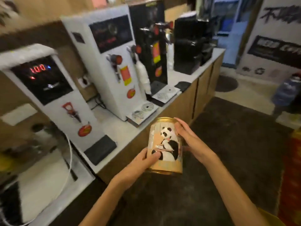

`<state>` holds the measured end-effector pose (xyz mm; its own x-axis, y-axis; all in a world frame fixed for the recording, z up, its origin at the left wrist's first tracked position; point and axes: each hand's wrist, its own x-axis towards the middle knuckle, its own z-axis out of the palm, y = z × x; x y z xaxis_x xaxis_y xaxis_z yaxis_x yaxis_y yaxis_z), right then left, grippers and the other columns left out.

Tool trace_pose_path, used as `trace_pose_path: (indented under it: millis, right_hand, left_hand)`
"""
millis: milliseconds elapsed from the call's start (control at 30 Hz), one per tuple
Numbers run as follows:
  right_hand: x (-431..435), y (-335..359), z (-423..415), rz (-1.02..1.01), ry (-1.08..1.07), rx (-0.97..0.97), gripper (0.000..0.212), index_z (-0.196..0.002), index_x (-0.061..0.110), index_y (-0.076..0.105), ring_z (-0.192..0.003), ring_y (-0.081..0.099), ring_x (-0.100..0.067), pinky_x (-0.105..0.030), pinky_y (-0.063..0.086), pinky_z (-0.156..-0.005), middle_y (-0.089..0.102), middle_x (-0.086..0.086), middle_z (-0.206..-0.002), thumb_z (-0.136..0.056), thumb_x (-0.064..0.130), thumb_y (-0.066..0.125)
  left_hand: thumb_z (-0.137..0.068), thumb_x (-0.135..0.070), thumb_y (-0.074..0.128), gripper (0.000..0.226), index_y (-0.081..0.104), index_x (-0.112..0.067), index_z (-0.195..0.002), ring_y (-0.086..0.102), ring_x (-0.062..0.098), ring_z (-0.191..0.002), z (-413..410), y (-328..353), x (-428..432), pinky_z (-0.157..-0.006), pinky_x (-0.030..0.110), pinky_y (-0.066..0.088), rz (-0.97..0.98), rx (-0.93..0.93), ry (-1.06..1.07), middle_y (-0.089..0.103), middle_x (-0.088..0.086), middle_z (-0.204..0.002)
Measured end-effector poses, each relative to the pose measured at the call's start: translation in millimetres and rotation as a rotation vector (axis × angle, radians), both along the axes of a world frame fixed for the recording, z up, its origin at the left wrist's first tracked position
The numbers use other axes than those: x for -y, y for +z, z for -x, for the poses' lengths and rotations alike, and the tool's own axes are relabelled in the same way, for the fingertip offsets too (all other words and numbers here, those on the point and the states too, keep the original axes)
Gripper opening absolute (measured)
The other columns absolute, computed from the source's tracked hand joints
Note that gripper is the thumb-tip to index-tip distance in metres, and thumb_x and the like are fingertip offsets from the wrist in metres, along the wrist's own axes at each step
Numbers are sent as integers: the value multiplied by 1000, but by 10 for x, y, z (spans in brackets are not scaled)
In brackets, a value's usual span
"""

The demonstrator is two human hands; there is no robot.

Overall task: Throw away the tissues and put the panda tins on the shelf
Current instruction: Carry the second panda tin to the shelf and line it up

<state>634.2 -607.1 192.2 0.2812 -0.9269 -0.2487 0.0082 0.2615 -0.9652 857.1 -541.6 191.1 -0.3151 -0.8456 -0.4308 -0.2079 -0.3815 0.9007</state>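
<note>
I hold one golden panda tin (165,144) upright in front of me, above the dark floor beside the counter edge. Its label shows a black-and-white panda. My left hand (143,162) grips the tin's lower left side, thumb across the label. My right hand (187,137) presses flat against the tin's right side, fingers reaching up to the rim. No tissues and no shelf are in sight.
A long white counter (123,132) on wooden cabinets runs along the left, carrying white hot-water dispensers (104,62), (40,88), black machines (192,46) and dark mats (100,149). Dark floor mat (228,152) spreads ahead. A blue water jug (285,92) stands at right.
</note>
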Motion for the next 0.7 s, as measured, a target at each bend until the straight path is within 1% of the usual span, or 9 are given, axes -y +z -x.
trace_pose_path:
  millis: [100,167,200,300,367,467,533,633,700]
  right_hand:
    - [740,758,-608,203,187,42,57,-130,63,41,-121,61,-22,-57,48,-100,60,8,-134,-76,77,57]
    - [1133,1234,-975,366,252,49,51,-127,52,50,-113,66,-25,-58,52,-96,66,2,-125,-80,67,62]
    - [1300,1463,-1140,446,254,68,48,-125,46,54,-111,67,-25,-55,55,-93,67,-1,-121,-80,62,65]
    - [1763,2111,-1545,678,217,120,47,-121,39,57,-106,68,-15,-34,60,-83,68,2,-115,-79,55,69]
    - [2094,2501,-1765,796,217,172,49,-124,37,55,-103,68,-8,-28,59,-80,67,3,-116,-81,52,71]
    - [2642,3083,-2085,913,279,217,47,-124,40,53,-110,62,-4,-29,54,-88,62,10,-121,-81,53,67]
    - [3044,3453,-2306,995,374,166,50,-126,39,50,-112,60,-3,-27,54,-85,58,13,-122,-81,52,67]
    - [3647,3963,-2574,1031,607,17,66,-130,36,42,-109,63,-14,-30,60,-77,52,5,-128,-73,58,69]
    - [3968,4294,-2760,1019,753,-173,78,-129,38,35,-109,60,-16,-33,60,-80,51,4,-127,-66,68,70]
  left_hand:
    - [-70,-70,69,81,47,-28,-136,68,14,-112,-471,476,412,-90,27,55,141,-47,142,70,-9,-121]
    - [-70,-67,70,81,43,-32,-139,66,11,-114,-707,791,678,-91,28,54,253,-50,220,69,-13,-123]
    - [-71,-65,71,80,40,-36,-140,64,10,-117,-819,957,819,-93,30,53,317,-47,255,67,-15,-126]
    - [-81,-51,70,74,31,-48,-145,59,9,-125,-1142,1515,1272,-105,34,47,510,-6,341,60,-16,-136]
    - [-82,-47,73,78,27,-53,-145,58,3,-125,-1307,1930,1567,-100,24,51,644,40,355,59,-20,-137]
    - [-73,-50,80,86,27,-54,-140,57,-13,-116,-1476,2530,2027,-88,12,52,790,206,439,58,-37,-127]
    - [-69,-52,83,84,30,-49,-134,59,-18,-107,-1642,2853,2378,-79,8,52,855,337,520,61,-38,-115]
    - [-63,-55,86,87,38,-36,-134,63,-3,-108,-1978,3208,2870,-91,22,52,877,497,630,63,-21,-119]
    - [-64,-49,88,86,38,-37,-132,66,-2,-103,-2248,3357,3166,-88,24,55,881,535,643,65,-17,-117]
